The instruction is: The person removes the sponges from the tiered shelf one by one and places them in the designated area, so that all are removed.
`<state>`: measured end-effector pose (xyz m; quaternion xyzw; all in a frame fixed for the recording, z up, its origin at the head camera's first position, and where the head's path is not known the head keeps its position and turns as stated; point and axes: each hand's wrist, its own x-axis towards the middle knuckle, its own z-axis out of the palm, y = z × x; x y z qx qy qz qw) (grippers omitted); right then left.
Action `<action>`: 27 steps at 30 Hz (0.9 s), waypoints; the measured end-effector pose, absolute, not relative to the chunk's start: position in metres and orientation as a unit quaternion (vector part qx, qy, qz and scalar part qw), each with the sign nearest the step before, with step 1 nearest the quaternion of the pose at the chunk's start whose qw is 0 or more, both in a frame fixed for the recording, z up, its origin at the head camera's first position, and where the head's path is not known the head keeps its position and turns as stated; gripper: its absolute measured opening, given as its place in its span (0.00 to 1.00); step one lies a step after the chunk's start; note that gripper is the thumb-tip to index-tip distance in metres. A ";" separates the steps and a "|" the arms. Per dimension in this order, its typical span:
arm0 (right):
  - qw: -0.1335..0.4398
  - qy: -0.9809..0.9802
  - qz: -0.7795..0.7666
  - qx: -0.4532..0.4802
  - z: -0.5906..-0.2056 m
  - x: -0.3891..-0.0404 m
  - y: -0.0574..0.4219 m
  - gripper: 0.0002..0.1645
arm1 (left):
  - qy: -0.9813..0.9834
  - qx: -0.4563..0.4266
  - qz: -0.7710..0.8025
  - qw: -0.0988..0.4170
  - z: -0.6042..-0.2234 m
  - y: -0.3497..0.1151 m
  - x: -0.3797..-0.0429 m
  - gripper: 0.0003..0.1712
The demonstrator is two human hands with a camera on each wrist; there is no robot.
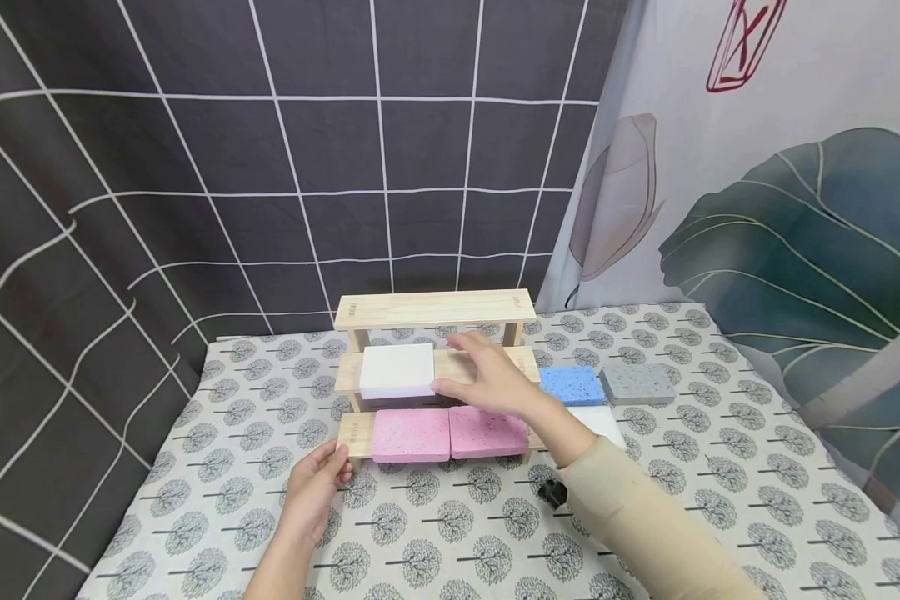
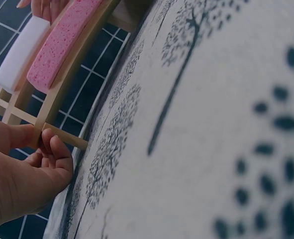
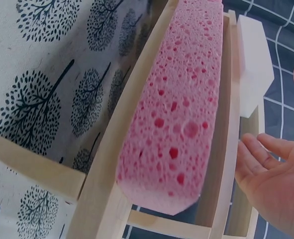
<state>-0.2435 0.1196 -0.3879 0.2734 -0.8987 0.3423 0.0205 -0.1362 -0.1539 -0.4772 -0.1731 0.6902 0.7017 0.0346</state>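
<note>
A three-tier wooden rack [image 1: 435, 308] stands on the table. Thumb and fingers of my left hand [image 1: 317, 483] pinch the left end of its lowest tier, also seen close up in the left wrist view, hand [image 2: 30, 174]. On that tier lie two pink sponges, the left one [image 1: 411, 435] and the right one [image 1: 489, 432], side by side. The middle tier bears a white sponge block [image 1: 397, 368] at its left. Over that tier my right hand [image 1: 487, 375] reaches with spread fingers, thumb tip right at the block's right edge. The right wrist view shows its open palm [image 3: 276, 174].
To the right of the rack lie a blue sponge [image 1: 572, 385], a grey sponge [image 1: 637, 383] and another white block [image 1: 600, 423], partly behind the right forearm. A small black object [image 1: 552, 493] sits beside the sleeve. Behind the table hangs a dark grid-patterned cloth [image 1: 330, 150].
</note>
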 end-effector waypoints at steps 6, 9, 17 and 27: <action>0.018 -0.898 0.341 0.276 -0.387 -0.243 0.113 0.51 | 0.689 -0.175 0.703 0.035 -0.476 -0.154 -0.136 0.28; 0.019 -0.902 0.331 0.278 -0.387 -0.244 0.110 0.51 | 0.690 -0.177 0.701 0.036 -0.476 -0.154 -0.135 0.28; 0.017 -0.906 0.319 0.278 -0.389 -0.247 0.104 0.51 | 0.690 -0.175 0.701 0.036 -0.477 -0.154 -0.137 0.28; 0.018 -0.910 0.310 0.275 -0.390 -0.249 0.097 0.51 | 0.688 -0.172 0.704 0.036 -0.477 -0.154 -0.136 0.28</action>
